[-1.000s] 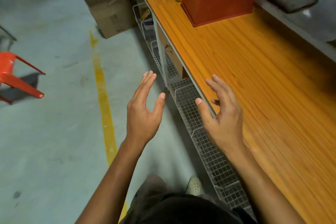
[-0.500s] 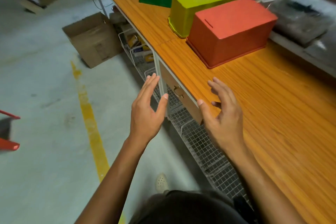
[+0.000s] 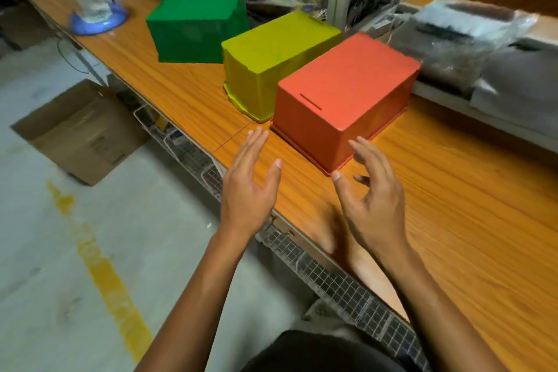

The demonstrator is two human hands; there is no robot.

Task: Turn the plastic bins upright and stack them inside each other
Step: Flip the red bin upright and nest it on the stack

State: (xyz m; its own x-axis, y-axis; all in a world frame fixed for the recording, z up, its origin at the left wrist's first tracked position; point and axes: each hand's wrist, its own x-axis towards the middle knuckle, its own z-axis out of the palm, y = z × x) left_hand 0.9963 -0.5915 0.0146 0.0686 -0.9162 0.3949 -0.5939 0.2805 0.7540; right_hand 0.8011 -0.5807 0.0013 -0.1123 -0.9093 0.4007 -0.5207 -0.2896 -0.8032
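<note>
Both my hands are spread and empty above the wooden table (image 3: 453, 220), my left hand (image 3: 247, 190) just short of the near-left side of the red bin (image 3: 347, 93) and my right hand (image 3: 374, 199) in front of its nearest corner, neither one touching it. The red bin sits upside down, rim flat on the table, closest to me; the yellow bin (image 3: 271, 63) lies inverted just beside it on its far left, and the green bin (image 3: 196, 30) stands inverted beyond that, farther along the table. To do this step well, I judge I should take the red bin by its two long sides, low near the flared rim where the plastic looks stiffest, palms flat and thumbs on top, lift it free of the table before I roll it over, and keep it from knocking the yellow bin, which stands very close. I would set it down upright on the bare wood to my right, where there is room for a base to receive the others. Counting: three bins, one red, one yellow, one green, all overturned, none yet stacked; two hands, both free; one cardboard box (image 3: 81, 133) open on the floor at my left; one blue-based stand (image 3: 99, 19) at the table's far end.
</note>
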